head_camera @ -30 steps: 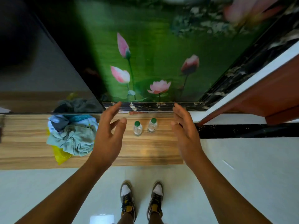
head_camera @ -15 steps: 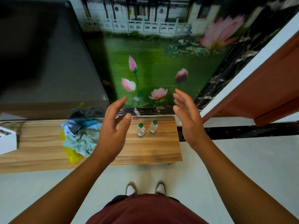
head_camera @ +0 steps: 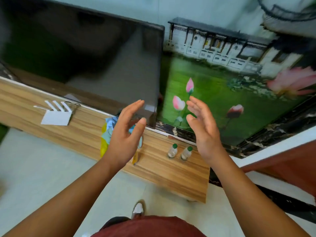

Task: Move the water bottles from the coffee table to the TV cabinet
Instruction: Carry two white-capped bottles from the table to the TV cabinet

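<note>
Two small clear water bottles with green caps stand upright side by side on the wooden TV cabinet [head_camera: 179, 175], the left bottle [head_camera: 172, 150] and the right bottle [head_camera: 186, 153], near its right end. My left hand [head_camera: 125, 134] is raised in the air to the left of them, fingers spread, holding nothing. My right hand [head_camera: 203, 129] hovers above and just right of the bottles, also spread and empty. Neither hand touches a bottle.
A large dark TV [head_camera: 95, 65] stands on the cabinet. A bundle of blue and yellow cloth [head_camera: 106, 132] lies partly behind my left hand. A white router [head_camera: 56, 115] sits further left. A lotus mural [head_camera: 222, 93] covers the wall; a red-brown door [head_camera: 290, 163] is at right.
The view has tilted up and turned left, bringing the router and more of the TV into sight. Both open hands have risen away from the bottles, which stay put.
</note>
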Demonstrator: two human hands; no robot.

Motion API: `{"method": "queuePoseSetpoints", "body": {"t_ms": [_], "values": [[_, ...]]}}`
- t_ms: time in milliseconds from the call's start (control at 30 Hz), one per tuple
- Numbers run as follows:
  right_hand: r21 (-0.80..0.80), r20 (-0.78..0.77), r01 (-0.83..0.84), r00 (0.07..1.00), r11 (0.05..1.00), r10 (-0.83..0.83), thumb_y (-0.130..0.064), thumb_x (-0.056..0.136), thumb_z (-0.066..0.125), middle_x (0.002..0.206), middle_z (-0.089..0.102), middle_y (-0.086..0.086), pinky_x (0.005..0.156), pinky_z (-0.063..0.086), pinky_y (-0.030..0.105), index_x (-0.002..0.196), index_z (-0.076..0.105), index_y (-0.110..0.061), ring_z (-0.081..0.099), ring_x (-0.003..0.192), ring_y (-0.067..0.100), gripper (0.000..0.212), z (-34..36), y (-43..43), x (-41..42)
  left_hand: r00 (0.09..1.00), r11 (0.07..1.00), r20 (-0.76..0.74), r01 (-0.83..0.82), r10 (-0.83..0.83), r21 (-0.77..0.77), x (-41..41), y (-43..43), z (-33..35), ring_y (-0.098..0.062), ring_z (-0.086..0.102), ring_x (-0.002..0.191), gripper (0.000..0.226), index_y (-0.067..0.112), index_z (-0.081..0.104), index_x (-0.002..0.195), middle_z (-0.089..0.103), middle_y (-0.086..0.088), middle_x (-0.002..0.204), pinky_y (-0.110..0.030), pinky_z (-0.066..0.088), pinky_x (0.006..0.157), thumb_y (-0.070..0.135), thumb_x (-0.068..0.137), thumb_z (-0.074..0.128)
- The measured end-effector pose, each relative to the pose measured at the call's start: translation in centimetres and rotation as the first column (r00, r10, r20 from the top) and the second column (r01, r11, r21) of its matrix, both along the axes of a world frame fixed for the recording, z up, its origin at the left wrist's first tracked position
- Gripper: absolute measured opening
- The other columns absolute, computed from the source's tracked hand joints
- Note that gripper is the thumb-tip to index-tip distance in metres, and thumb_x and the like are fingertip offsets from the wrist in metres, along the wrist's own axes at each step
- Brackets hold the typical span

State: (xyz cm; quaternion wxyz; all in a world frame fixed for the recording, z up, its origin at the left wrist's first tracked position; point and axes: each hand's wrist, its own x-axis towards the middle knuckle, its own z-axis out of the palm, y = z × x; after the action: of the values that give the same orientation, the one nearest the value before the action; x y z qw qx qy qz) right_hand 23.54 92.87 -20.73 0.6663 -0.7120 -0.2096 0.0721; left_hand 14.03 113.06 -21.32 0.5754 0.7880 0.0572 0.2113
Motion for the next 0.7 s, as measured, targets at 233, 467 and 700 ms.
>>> {"method": "queuePoseSetpoints", "body": {"t_ms": [233,467,700], "values": [[0.006,0.041,-0.368,0.929,0.930,0.368,-0.023,0.095,0.056,0.148,0.054,0.005,0.097,0.044,0.009,0.141,0.048,-0.031,0.049,0.141,0.014,0.047,0.9,4.6,-1.8,0.921,0.921,-0.014,-0.389,0.389,0.012,-8.6,-0.2,0.7,0.014,0.048,0.130,0.038,0.048,0.048,0.136,0.054,0.015,0.143,-0.004,0.042,0.097,0.030,0.102,0.053],[0.020,0.040,-0.707,0.707,0.707,0.706,-0.028,0.094,0.060,0.146,0.056,0.003,0.101,0.046,0.016,0.138,0.051,-0.036,0.051,0.140,0.015,0.045,0.6,10.7,-9.6,0.692,0.692,-0.010,-0.721,0.721,0.018,-21.8,-1.4,0.4,0.006,0.048,0.136,0.041,0.044,0.049,0.136,0.053,0.007,0.147,-0.006,0.042,0.096,0.028,0.099,0.053],[0.005,0.068,-0.908,0.418,0.419,0.906,-0.025,0.094,0.060,0.145,0.058,0.002,0.098,0.043,0.010,0.139,0.054,-0.029,0.053,0.137,0.013,0.046,1.3,15.5,-21.7,0.371,0.371,0.004,-0.929,0.929,0.006,-35.4,-4.7,0.6,0.000,0.048,0.139,0.042,0.044,0.050,0.135,0.052,0.005,0.150,-0.006,0.042,0.097,0.026,0.098,0.053]]}}
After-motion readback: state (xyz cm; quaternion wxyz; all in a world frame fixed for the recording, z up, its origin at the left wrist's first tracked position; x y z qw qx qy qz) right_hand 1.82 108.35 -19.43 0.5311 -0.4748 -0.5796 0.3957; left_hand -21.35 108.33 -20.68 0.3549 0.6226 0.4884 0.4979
